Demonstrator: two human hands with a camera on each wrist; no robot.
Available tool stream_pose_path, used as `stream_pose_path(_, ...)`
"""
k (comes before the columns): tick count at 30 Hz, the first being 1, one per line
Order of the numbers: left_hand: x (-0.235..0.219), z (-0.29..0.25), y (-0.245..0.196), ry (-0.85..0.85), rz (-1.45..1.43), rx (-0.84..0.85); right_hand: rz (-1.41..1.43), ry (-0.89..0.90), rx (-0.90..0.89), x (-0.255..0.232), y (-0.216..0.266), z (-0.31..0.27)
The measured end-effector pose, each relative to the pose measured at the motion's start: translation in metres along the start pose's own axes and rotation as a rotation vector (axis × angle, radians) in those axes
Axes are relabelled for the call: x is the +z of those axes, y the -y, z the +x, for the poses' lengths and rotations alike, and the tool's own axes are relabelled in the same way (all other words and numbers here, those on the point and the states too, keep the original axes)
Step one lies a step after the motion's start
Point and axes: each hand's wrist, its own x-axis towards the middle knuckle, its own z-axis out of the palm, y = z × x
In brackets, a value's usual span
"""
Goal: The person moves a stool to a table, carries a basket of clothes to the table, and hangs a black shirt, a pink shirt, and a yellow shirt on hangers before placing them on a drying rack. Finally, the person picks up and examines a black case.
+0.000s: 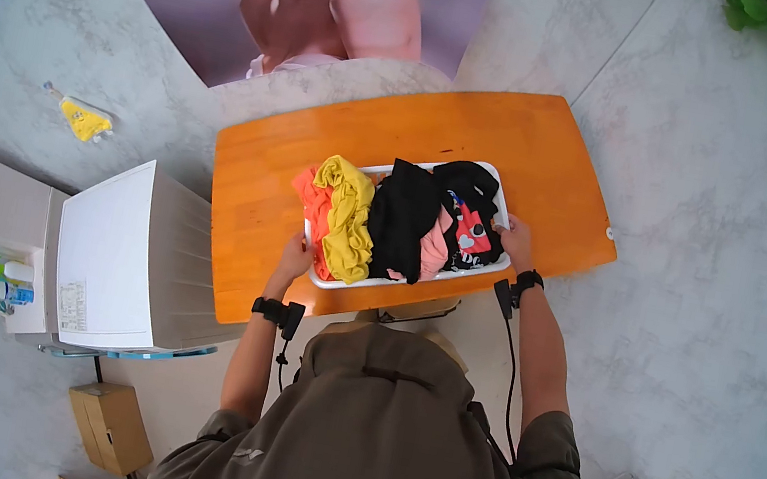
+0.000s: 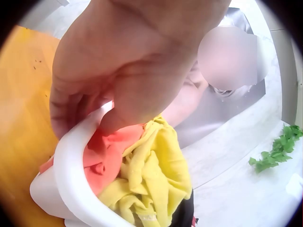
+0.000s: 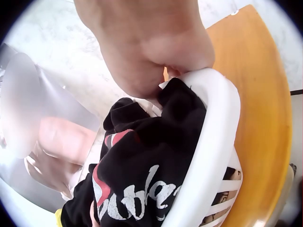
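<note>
A white plastic basket [image 1: 343,283] full of clothes sits over the wooden table, between my two hands. My left hand [image 1: 295,257] grips its left rim, fingers outside and thumb over the inner side in the left wrist view. My right hand [image 1: 516,243] holds the rim at the right end, beside a black printed garment [image 3: 156,156]. Inside, from left to right, lie an orange-red garment [image 2: 106,156], a yellow garment [image 1: 346,223], a black garment [image 1: 402,217], a pink piece [image 1: 435,245] and the black printed one. The orange-red cloth hangs over the left rim.
The orange wooden table [image 1: 263,169] stands against a marbled wall with a large poster [image 1: 443,6]. To the left is a white appliance [image 1: 107,254] with bottles [image 1: 13,284] beyond it. A cardboard box [image 1: 109,427] stands at the lower left.
</note>
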Motion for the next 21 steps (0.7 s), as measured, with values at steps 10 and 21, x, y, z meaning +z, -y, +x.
stream_pose_path(10, 0.005, -0.012, -0.025, 0.027, -0.067, -0.090, -0.361, -0.307, -0.240, -0.002, 0.053, -0.029)
stream_pose_path(21, -0.007, 0.000, -0.017, 0.036, 0.046, 0.010, -0.034, -0.084, -0.057, 0.033, 0.039, 0.018)
